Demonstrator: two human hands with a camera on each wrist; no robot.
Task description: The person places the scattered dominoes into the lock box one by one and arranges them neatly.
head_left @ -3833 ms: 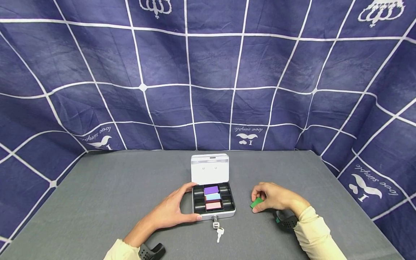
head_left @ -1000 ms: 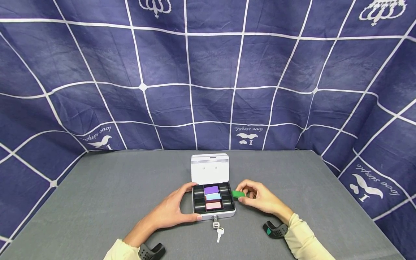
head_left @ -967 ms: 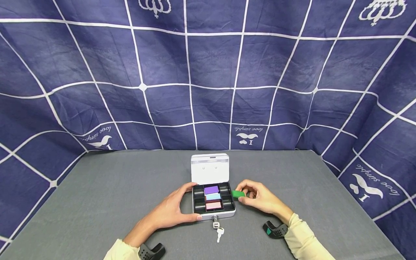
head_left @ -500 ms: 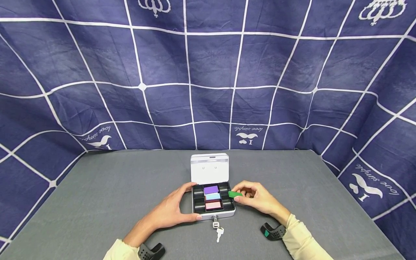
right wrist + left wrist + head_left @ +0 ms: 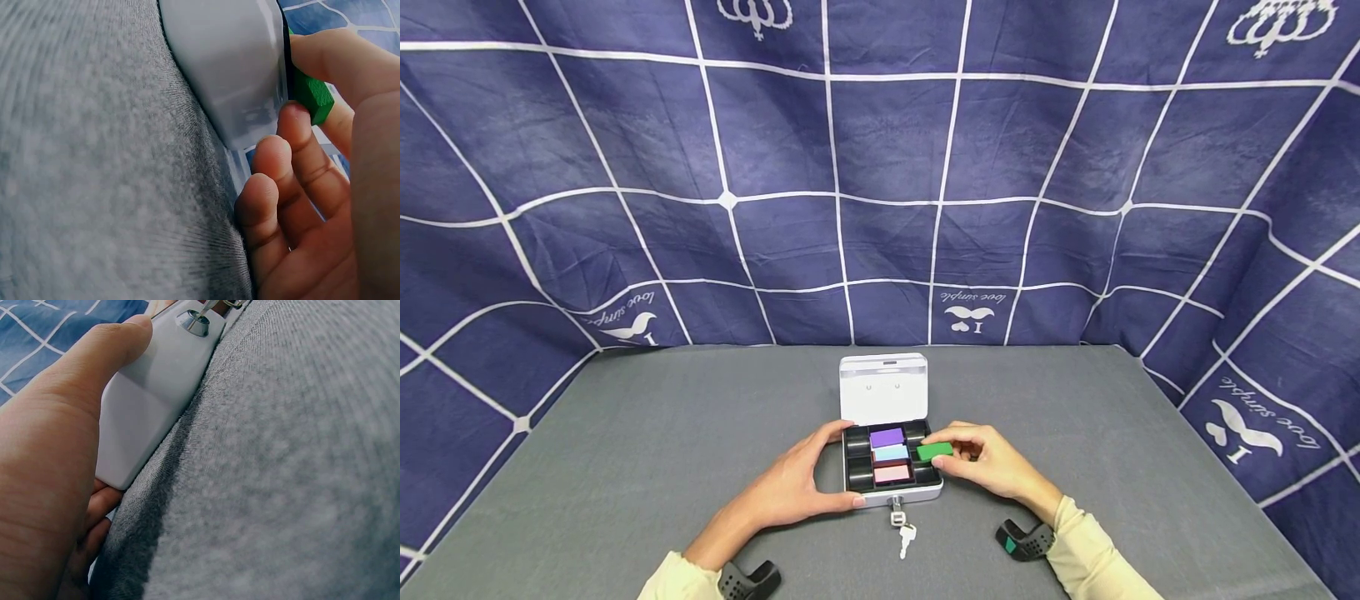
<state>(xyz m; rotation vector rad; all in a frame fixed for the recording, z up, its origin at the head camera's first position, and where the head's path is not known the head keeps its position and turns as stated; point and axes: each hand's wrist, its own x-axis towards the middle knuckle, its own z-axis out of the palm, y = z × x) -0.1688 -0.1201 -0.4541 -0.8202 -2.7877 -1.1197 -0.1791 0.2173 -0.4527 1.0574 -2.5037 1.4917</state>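
A small white cash box (image 5: 900,496) stands on the table with its lid (image 5: 883,392) raised. Its black tray has several compartments; a purple block (image 5: 887,437), a light blue block (image 5: 891,453) and a pink block (image 5: 892,474) lie in the middle column. My left hand (image 5: 793,479) grips the box's left side, thumb at the front corner and fingers behind, as the left wrist view also shows. Between thumb and fingers, my right hand (image 5: 988,458) pinches a green block (image 5: 934,452) over the tray's right-hand compartments. In the right wrist view the green block (image 5: 317,100) sits just beyond the box's rim.
A key (image 5: 907,537) hangs from the lock at the box's front and lies over the grey tabletop (image 5: 715,417). Behind the table hangs a blue cloth (image 5: 880,167) with white lines. Black bands (image 5: 1028,540) show at both wrists.
My right hand has picked the green block off the table right of the box and carried it left, over the tray's right side. The left hand keeps its place on the box.
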